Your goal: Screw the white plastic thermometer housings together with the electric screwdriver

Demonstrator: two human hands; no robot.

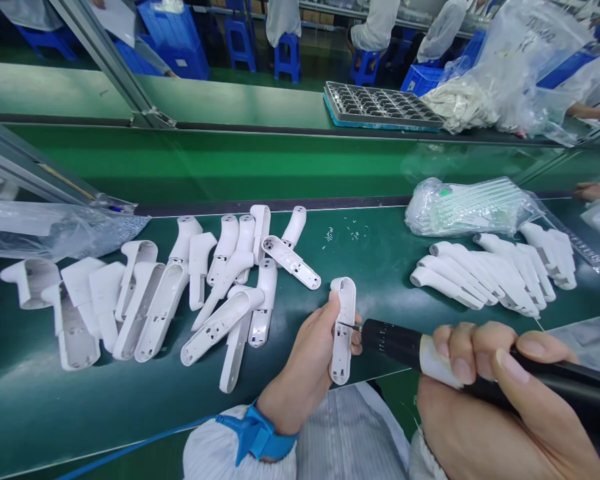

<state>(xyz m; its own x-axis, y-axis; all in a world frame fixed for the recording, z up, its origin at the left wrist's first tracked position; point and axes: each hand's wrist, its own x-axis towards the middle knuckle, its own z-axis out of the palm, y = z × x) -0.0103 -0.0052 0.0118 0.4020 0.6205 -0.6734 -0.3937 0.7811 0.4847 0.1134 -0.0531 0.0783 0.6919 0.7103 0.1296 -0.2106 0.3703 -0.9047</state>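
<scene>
Head cam view, mid screw job. My left hand (305,360) is clamped on a white plastic shell (344,327), open side facing me, thumb on the near edge and fingers wrapped round the back. My right hand (495,393) is closed tight round the black electric driver (390,341). The bit comes in from the right and its tip touches the shell's inside wall about halfway up.

Tips for this bit, imo:
- Line the driver up dead straight w/ the screw hole. It looks pretty much level rn, and any tilt would prob cam out or chew the plastic boss.
- Brace the shell hard. It's up in the air above the tabletop (380,267), not resting on anything, so the left hand has to take all the push.
- Light pressure, short trigger. Thin plastic strips easily.
- Can't tell if a screw is actually on the bit, too small to see, so I'd check b4 pushing.

Where stuff is, all relative to the shell:
- The shell itself sits betw my two hands, just above my lap edge.
- A messy pile of open halves (220,293) is to the left and a bit further out.
- A neat row of closed bodies (480,273) is off to the right, w/ a clear bag (465,207) of more parts behind them.
- Loose screws (350,233) are scattered straight beyond it, near the edge of the belt (280,167).
</scene>
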